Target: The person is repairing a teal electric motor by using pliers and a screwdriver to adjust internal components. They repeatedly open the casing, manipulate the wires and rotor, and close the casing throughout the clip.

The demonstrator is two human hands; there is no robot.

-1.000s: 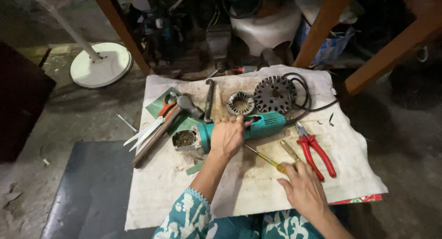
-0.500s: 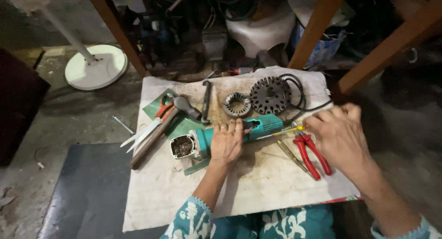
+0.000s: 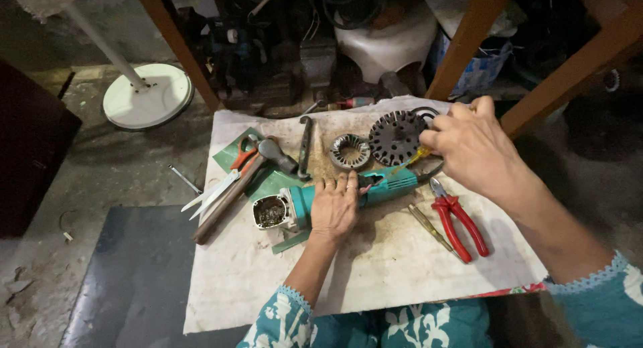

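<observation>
Item: teal plastic-bodied angle grinder (image 3: pixel 348 190), gear head removed, lying across the middle of the cloth-covered bench (image 3: pixel 268 281). Its open metal front housing (image 3: pixel 271 212) faces left, with dark grime inside. Judged heavy, rigid, likely greasy; best held round the teal barrel.

Left hand (image 3: pixel 335 207): pressed palm-down on that barrel, fingers curled over it.

Right hand (image 3: pixel 472 144): raised over the rear end, fingers pinched on a thin yellow-handled screwdriver (image 3: pixel 410 162).

Alongside: round dark slotted metal disc (image 3: pixel 396 136), ringed stator core (image 3: pixel 349 151), red-handled pliers (image 3: pixel 459 217), second slim screwdriver (image 3: pixel 432 229), orange-handled scissors (image 3: pixel 224 180), hammer (image 3: pixel 234 184).
</observation>
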